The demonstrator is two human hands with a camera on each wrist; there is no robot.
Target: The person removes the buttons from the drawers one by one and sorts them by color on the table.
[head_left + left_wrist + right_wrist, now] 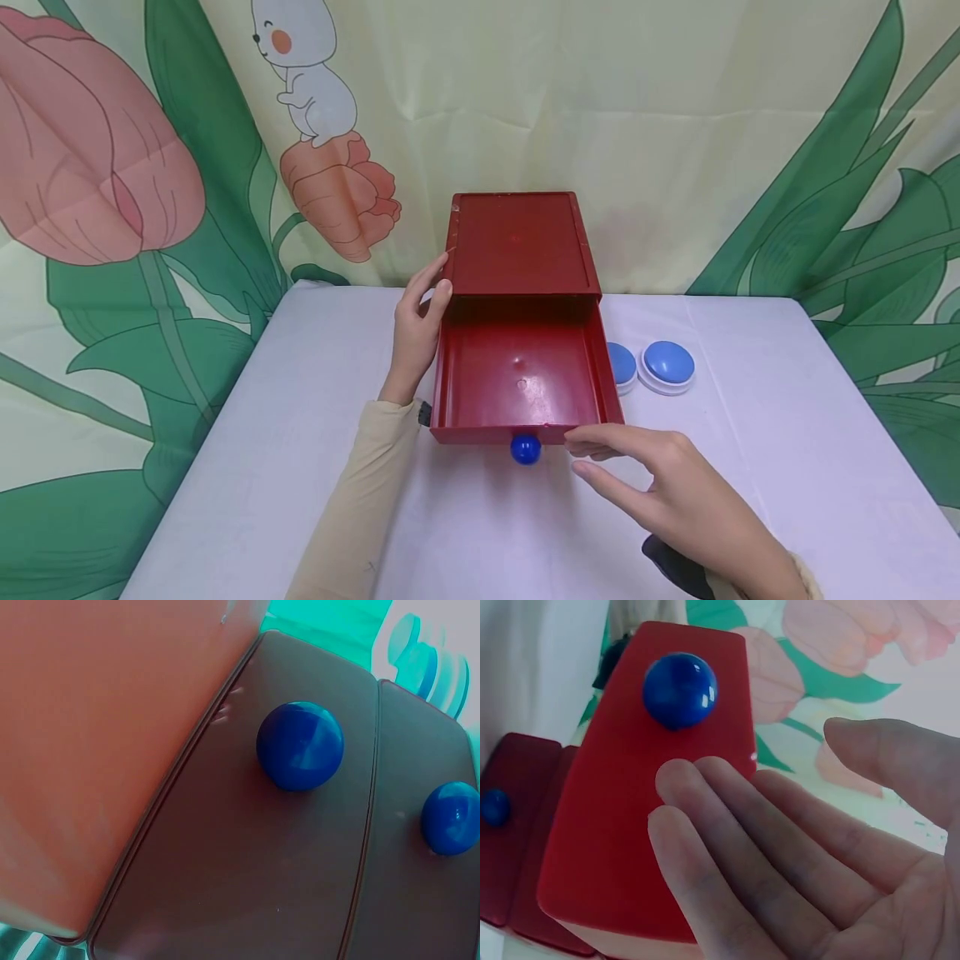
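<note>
1. The left hand (422, 321) lies along the left side of the red plastic box-shaped cabinet (517, 242), thumb apart from the forefinger; the other fingers are largely hidden.
2. The right hand (660, 479) is by the cabinet's front right corner, its four fingers extended and thumb spread away, pinching nothing. Whether its fingertips touch is unclear.
3. Between the hands, the shallow red plastic drawer (480, 375) projects from the cabinet's front, a glossy blue ball knob (525, 449) on its face.
4. Pulling this drawer out looks done, as a judgement: its inside is exposed, with nothing lying in it. Pushing it back is not done; whether anything more remains to pull, I cannot tell.
5. To the cabinet's right, two blue-domed discs on white bases (669, 364) sit on the white-covered table (750, 375); the drawer partly hides one.
6. The left wrist view shows what the head view hides: two closed lower drawer fronts (247, 847), each with a blue ball knob. Only the head view shows the pulled-out drawer's interior.
</note>
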